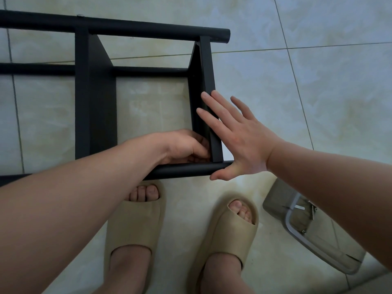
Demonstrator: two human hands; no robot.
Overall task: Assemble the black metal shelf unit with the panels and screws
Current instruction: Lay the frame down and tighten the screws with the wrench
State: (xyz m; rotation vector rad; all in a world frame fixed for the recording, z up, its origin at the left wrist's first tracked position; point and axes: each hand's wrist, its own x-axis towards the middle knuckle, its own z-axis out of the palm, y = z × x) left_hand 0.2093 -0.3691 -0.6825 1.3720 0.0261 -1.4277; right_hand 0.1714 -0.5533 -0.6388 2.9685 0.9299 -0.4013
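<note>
The black metal shelf unit (95,98) lies on its side on the tiled floor, with round black tubes along its far and near edges. Its end panel (206,77) stands upright between the tubes at the right. My right hand (239,141) lies flat with straight, spread fingers against the outer face and top edge of that panel. My left hand (182,147) is inside the frame at the panel's near lower corner, fingers curled against the panel just above the near tube (186,169). What the fingers hold is hidden. A second panel (101,102) stands further left.
My two feet in beige slides (135,225) stand just in front of the near tube. A clear plastic bag (305,228) with screws and metal hardware lies on the floor at the lower right. Pale floor tiles surround the frame.
</note>
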